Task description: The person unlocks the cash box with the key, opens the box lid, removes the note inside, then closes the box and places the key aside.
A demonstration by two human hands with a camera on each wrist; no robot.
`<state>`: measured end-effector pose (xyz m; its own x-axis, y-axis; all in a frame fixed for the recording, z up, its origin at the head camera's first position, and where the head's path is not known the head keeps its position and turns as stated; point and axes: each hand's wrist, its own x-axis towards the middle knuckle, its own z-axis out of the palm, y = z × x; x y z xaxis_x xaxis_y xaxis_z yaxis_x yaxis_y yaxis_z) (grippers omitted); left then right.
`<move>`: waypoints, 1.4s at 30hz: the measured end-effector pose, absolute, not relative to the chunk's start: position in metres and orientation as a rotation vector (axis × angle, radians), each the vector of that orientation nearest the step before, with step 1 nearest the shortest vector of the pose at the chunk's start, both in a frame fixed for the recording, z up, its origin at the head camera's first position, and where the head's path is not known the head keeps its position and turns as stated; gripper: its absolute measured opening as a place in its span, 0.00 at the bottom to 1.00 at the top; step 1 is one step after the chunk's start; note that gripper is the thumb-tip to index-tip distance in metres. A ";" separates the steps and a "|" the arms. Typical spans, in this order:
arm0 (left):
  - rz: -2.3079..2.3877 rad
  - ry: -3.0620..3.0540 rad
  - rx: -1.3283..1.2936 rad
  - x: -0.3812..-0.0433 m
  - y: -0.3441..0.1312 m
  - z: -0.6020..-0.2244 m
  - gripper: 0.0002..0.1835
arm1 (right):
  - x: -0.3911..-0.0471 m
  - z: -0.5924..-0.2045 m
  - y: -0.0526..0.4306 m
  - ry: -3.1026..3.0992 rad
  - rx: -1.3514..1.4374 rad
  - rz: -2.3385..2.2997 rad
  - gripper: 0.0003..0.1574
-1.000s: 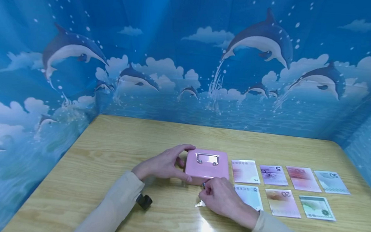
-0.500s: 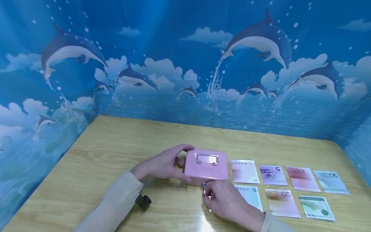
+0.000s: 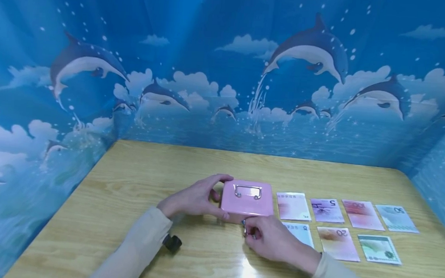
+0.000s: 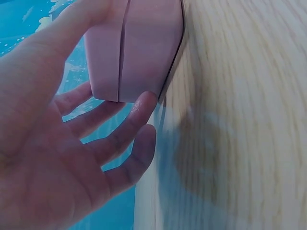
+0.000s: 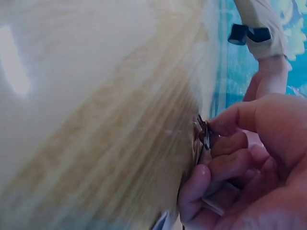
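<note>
A pink cash box point(image 3: 247, 204) with a metal handle on its closed lid sits on the table. My left hand point(image 3: 197, 196) holds the box by its left side, thumb at the front and fingers toward the back corner. In the left wrist view, the left fingers point(image 4: 122, 132) curve near the pink wall of the cash box point(image 4: 144, 52). At the box's front, my right hand point(image 3: 271, 237) pinches a small silvery key point(image 5: 206, 134) between thumb and curled index finger. The lock itself is mostly hidden behind the fingers.
Several banknotes lie in two rows right of the box, among them a purple 5 note point(image 3: 327, 210), a brown 20 note point(image 3: 338, 243) and a green note point(image 3: 379, 249). A blue dolphin-print curtain point(image 3: 212, 69) surrounds the wooden table point(image 3: 159, 160).
My right hand has shifted slightly right and turned at the box's front. The silvery pieces that hung below its fingers are now mostly out of sight. The left hand keeps its hold.
</note>
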<state>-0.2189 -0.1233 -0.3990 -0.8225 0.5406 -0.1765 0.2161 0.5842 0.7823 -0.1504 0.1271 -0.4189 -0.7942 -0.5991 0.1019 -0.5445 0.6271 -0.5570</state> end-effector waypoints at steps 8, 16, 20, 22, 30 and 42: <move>1.110 2.419 0.607 -0.218 -0.123 -0.400 0.56 | -0.155 -0.415 0.132 2.603 -1.010 -0.949 0.14; 1.090 2.440 0.612 -0.218 -0.123 -0.400 0.56 | -0.157 -0.415 0.133 2.527 -1.001 -0.969 0.12; 1.090 2.437 0.614 -0.219 -0.123 -0.401 0.56 | -0.157 -0.415 0.133 2.498 -0.964 -0.987 0.11; 1.090 2.438 0.616 -0.219 -0.123 -0.401 0.56 | -0.157 -0.415 0.133 2.500 -0.950 -0.992 0.11; 1.085 2.447 0.610 -0.220 -0.123 -0.401 0.56 | -0.152 -0.415 0.130 2.563 -0.789 -1.055 0.11; 1.092 2.437 0.617 -0.220 -0.123 -0.400 0.56 | -0.144 -0.421 0.127 2.648 -0.621 -1.130 0.08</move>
